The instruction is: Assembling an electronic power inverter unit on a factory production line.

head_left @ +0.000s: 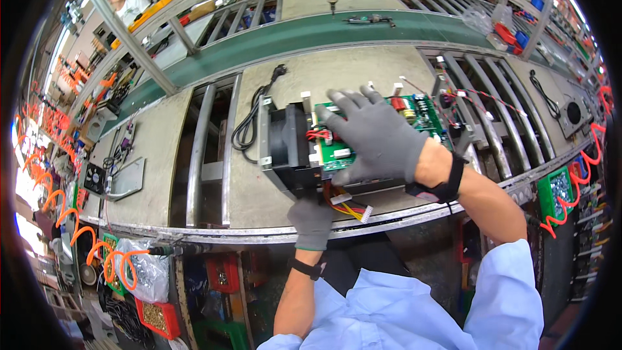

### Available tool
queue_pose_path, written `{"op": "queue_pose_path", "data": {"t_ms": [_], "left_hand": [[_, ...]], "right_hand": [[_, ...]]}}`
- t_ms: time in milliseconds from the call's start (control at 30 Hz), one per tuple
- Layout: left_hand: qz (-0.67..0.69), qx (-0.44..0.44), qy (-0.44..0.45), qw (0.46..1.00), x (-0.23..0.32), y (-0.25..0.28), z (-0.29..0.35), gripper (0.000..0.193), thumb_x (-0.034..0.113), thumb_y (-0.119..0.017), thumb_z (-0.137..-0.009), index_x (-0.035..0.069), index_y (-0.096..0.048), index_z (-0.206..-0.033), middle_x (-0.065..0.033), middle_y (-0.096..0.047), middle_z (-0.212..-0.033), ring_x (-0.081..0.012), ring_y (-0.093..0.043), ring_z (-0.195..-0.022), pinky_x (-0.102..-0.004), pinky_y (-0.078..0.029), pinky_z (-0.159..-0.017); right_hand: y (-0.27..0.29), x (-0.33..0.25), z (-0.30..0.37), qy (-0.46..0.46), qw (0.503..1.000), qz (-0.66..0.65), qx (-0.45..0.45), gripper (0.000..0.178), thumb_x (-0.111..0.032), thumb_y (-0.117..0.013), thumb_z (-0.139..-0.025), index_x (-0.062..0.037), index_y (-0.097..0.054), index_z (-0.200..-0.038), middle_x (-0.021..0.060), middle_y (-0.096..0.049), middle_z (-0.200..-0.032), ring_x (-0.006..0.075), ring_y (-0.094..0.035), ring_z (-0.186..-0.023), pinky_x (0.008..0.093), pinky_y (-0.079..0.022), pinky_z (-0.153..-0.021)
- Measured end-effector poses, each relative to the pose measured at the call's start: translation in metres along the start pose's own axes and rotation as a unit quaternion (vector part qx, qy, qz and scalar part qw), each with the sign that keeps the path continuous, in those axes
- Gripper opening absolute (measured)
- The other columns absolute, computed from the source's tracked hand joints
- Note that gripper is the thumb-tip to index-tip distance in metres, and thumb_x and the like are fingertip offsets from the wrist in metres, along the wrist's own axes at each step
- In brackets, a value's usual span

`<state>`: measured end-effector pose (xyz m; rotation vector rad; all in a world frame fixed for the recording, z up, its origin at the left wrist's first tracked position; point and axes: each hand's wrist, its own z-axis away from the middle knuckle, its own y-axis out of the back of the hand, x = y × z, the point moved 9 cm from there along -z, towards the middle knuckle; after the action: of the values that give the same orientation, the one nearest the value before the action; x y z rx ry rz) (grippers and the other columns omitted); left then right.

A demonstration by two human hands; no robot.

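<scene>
My right hand (379, 136), in a grey glove, lies across a green circuit board (424, 116) with its fingers spread. The board is in an upright-sided electronics unit with a black fan-like block (288, 139) at its left end. At the block's near lower corner is my left hand (311, 223), also gloved; its fingers are tucked out of sight against the unit, so their grip is hidden. A bundle of coloured wires with white connectors (353, 209) hangs from the unit's near side. Short red wires (319, 134) run to the board beside my right fingers.
A black power cord (245, 123) lies left of the unit. Metal rollers (204, 155) flank the pale work board (259, 201). Beyond runs a green belt (285, 35) carrying a power screwdriver (369, 21). Bins of screws (157, 317) and coiled red hoses (110, 256) sit at the sides.
</scene>
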<state>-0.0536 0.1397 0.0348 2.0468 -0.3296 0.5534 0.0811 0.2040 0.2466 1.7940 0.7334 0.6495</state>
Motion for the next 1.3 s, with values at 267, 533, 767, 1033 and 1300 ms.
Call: {"op": "queue_pose_path", "data": {"t_ms": [267,533,767,1033,1300], "left_hand": [[0.070,-0.002,-0.019,0.997,-0.036,0.015,0.002,0.013,0.016,-0.076,-0.084,0.004,-0.074,-0.088,-0.0167,-0.072,-0.079,-0.0343,-0.072,-0.072,-0.0457,-0.056,-0.066],[0.177,0.018,0.045,0.983,-0.071,0.037,-0.015,0.018,0.006,-0.074,-0.082,0.000,-0.076,-0.099,-0.0201,-0.076,-0.092,-0.0311,-0.074,-0.084,-0.0421,-0.058,-0.074],[0.160,0.015,0.068,0.985,-0.084,0.032,-0.024,0.021,0.006,-0.073,-0.082,-0.002,-0.075,-0.102,-0.0191,-0.076,-0.093,-0.0299,-0.072,-0.085,-0.0426,-0.057,-0.077],[0.151,0.007,0.099,0.984,-0.115,0.026,-0.022,0.025,0.005,-0.072,-0.082,-0.004,-0.074,-0.106,-0.0179,-0.075,-0.095,-0.0285,-0.070,-0.086,-0.0432,-0.056,-0.080],[0.197,-0.038,0.164,0.966,-0.130,0.040,0.001,0.029,0.003,-0.067,-0.088,-0.005,-0.072,-0.116,-0.0167,-0.075,-0.104,-0.0257,-0.070,-0.094,-0.0417,-0.055,-0.086]], "right_hand": [[-0.013,-0.079,0.140,0.004,0.966,-0.257,0.019,0.046,-0.043,-0.073,-0.089,-0.0067,-0.065,-0.116,0.0147,-0.068,-0.113,0.0342,-0.066,-0.106,0.0465,-0.053,-0.089],[-0.121,0.064,0.500,-0.540,0.740,-0.104,-0.387,0.037,-0.039,-0.064,-0.088,-0.0080,-0.080,-0.102,0.0185,-0.077,-0.099,0.0385,-0.075,-0.095,0.0509,-0.060,-0.081],[0.062,0.174,0.727,-0.770,0.567,0.223,-0.190,0.022,-0.025,-0.063,-0.092,-0.0141,-0.081,-0.100,0.0164,-0.077,-0.098,0.0387,-0.075,-0.093,0.0481,-0.060,-0.081],[0.075,0.317,0.766,-0.712,0.624,0.196,-0.255,0.027,-0.022,-0.057,-0.098,-0.0085,-0.076,-0.111,0.0149,-0.076,-0.119,0.0341,-0.074,-0.107,0.0468,-0.059,-0.085],[0.045,0.392,0.771,-0.647,0.688,0.201,-0.260,0.028,-0.024,-0.058,-0.098,-0.0082,-0.075,-0.115,0.0153,-0.074,-0.122,0.0336,-0.073,-0.109,0.0459,-0.058,-0.087]]}}
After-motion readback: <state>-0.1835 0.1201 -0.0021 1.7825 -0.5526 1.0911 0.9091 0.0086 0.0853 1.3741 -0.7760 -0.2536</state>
